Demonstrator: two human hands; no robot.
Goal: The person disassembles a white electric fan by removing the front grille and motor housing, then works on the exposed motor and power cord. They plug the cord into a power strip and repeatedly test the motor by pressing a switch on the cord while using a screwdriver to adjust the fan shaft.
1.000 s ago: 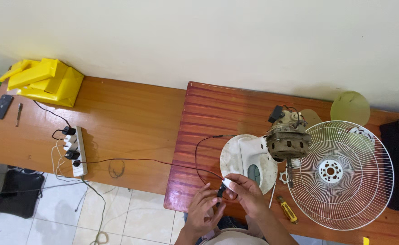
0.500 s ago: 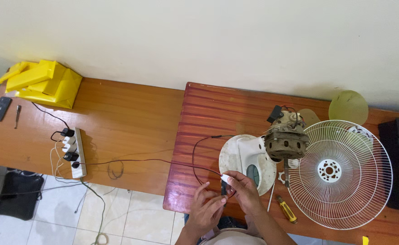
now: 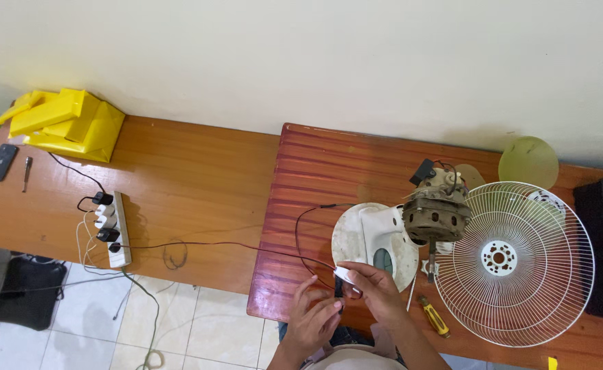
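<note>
Both hands are staying low at the surface (image 3: 301,171) edge, barely shifting. Left hand (image 3: 313,321) and right hand (image 3: 377,291) are pinching a small white part (image 3: 346,275) with thin wire (image 3: 301,240) attached; it is probably light and fragile, best gripped by its body.

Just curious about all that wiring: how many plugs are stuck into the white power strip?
3, it seems: dark plugs in a row on the white power strip lying on the left wooden table, at its top, middle and lower part. Smaller ones may be hidden.

Plain cream wall (image 3: 301,62); two wooden tables (image 3: 191,178) side by side; white tiled floor (image 3: 89,336).
</note>
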